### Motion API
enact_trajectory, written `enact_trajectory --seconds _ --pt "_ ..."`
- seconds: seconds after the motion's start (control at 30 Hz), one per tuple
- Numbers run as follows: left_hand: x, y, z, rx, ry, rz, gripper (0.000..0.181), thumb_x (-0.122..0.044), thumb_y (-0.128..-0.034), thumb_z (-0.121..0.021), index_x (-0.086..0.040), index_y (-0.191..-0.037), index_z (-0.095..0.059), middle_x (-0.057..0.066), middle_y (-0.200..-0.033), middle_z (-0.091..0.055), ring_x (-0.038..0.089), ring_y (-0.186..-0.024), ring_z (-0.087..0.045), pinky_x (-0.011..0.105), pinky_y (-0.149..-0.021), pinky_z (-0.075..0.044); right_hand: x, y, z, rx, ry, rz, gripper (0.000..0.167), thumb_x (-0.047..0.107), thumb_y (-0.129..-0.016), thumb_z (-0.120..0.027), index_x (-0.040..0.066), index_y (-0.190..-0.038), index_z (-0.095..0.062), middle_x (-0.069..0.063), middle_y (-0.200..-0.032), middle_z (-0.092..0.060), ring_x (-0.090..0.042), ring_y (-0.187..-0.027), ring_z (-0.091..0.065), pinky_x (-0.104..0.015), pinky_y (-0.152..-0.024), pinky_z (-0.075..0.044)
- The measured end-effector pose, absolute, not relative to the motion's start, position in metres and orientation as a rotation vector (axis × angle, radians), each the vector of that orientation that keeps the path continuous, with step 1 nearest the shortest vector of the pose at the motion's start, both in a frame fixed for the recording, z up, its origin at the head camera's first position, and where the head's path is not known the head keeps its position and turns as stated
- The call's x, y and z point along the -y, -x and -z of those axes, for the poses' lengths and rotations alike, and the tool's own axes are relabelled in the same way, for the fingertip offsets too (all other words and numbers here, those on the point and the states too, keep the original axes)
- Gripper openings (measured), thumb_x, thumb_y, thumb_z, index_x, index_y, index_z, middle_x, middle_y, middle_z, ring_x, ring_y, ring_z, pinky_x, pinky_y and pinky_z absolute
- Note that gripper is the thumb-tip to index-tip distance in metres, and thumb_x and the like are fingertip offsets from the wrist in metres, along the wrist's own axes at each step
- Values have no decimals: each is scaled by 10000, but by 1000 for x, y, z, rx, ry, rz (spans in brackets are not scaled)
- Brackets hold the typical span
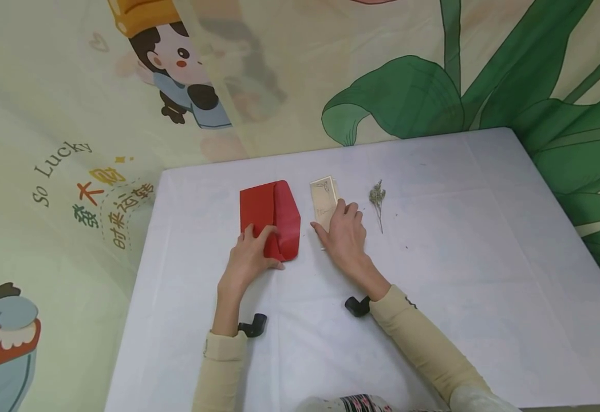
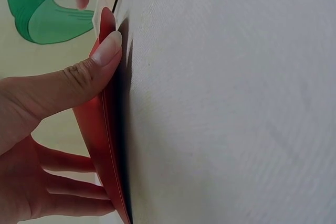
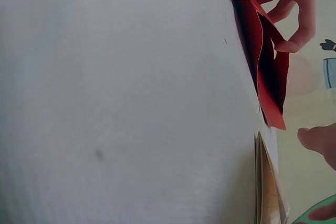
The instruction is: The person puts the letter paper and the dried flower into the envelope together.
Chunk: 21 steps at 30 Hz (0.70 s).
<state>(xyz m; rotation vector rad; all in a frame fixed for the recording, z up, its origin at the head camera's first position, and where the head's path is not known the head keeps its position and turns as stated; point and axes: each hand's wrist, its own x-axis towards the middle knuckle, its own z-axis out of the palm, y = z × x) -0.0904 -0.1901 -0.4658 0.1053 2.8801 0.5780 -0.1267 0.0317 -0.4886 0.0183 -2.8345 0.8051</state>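
Note:
A red envelope (image 1: 259, 206) lies on the white cloth with its flap unfolded to the right. My left hand (image 1: 248, 254) grips its near edge, thumb at the edge and fingers on the upper face. In the right wrist view the envelope's mouth (image 3: 273, 87) gapes, with a fingertip at it. To the right lies a folded beige card (image 1: 323, 197) with faint line drawing. Across its near part spreads my right hand (image 1: 348, 237), covering some of it. In the right wrist view the right thumb (image 3: 317, 140) stands apart from the card.
A small dried flower sprig (image 1: 377, 197) lies right of the card. The white-covered table (image 1: 460, 257) meets a printed cloth backdrop (image 1: 289, 74) at its far edge. Black wrist cameras (image 1: 253, 325) sit at both wrists.

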Motion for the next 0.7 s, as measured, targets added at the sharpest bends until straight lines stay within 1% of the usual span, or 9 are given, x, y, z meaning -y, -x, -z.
enact_trajectory --seconds 0.1,0.3,0.5,0.7 --pt "190 90 466 -2882 -104 -575 824 -316 -735 -940 -237 -1435 -514 274 -1536 -376 483 -1373 -426 605 -948 -562 -32 128 490 2858 -8 -776 809 467 -880 -794 -108 -1331 -447 -253 -1050 -509 -369 -842 -557 -475 -596 -572" --pt "190 90 467 -2880 -91 -582 824 -308 -736 -940 -236 -1438 -514 277 -1554 -364 490 -1402 -400 625 -961 -549 -32 131 493 2939 2 -741 866 474 -858 -813 -128 -1340 -418 -246 -1056 -495 -364 -885 -543 -461 -608 -551" --pt "190 89 467 -2878 -87 -589 822 -302 -738 -938 -237 -1438 -513 273 -1560 -360 483 -1403 -400 613 -955 -557 -33 133 495 3011 -1 -703 837 441 -848 -833 -151 -1293 -444 -247 -1019 -502 -361 -892 -534 -429 -594 -520" --pt "189 89 466 -2871 -74 -599 820 -290 -741 -936 -238 -1440 -511 271 -1571 -348 480 -1413 -387 610 -949 -561 -34 136 495 3010 8 -726 779 412 -847 -843 -132 -1248 -457 -238 -986 -502 -369 -873 -540 -450 -595 -531"
